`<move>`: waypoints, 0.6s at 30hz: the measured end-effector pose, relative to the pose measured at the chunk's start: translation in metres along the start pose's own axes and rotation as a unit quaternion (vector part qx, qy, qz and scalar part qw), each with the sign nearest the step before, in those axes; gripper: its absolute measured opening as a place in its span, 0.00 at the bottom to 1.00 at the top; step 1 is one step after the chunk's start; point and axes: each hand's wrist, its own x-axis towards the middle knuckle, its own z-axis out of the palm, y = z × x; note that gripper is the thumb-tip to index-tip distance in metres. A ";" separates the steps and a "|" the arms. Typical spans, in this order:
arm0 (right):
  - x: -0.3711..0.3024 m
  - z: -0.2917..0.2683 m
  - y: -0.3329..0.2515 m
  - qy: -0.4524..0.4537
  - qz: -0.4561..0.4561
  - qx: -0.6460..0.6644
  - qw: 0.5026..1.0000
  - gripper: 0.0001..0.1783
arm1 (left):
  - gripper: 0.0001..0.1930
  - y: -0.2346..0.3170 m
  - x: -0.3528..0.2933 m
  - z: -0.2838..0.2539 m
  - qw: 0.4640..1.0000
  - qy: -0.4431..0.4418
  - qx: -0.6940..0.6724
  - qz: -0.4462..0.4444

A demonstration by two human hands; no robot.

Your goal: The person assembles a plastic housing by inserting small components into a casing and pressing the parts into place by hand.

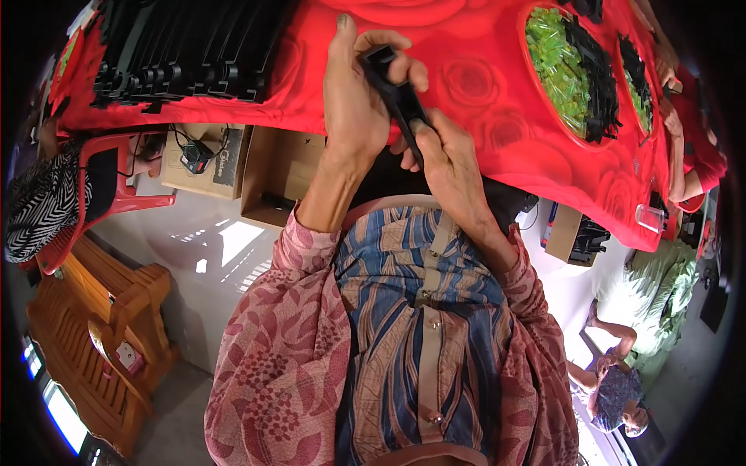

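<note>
Between my hands, above the near edge of the red table, is a long black plastic piece [395, 87] with a squared, hollow far end. My left hand [359, 97] wraps its fingers round the upper part, with the thumb pointing up and away from it. Lower down, my right hand [444, 149] grips the near end, its thumb pressed on the piece. The piece slants from upper left to lower right. Part of it is hidden behind my fingers.
Rows of long black plastic parts [190, 54] lie on the red tablecloth [474, 81] at left. A red tray [531, 70] at right holds clear greenish pieces and black parts. Below stand an open cardboard box [284, 167] and a red chair [128, 175]. Other people work at far right.
</note>
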 end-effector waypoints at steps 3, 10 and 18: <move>-0.004 -0.003 -0.006 0.026 -0.004 -0.027 0.999 0.11 | 0.17 -0.002 -0.010 0.008 0.995 0.039 0.094 0.026; -0.005 -0.008 -0.012 0.127 -0.076 -0.031 0.989 0.07 | 0.27 -0.009 -0.048 0.014 0.956 0.052 0.284 0.042; 0.000 -0.015 -0.007 0.142 -0.106 -0.063 0.982 0.06 | 0.19 -0.020 -0.043 0.015 0.958 0.042 0.284 0.001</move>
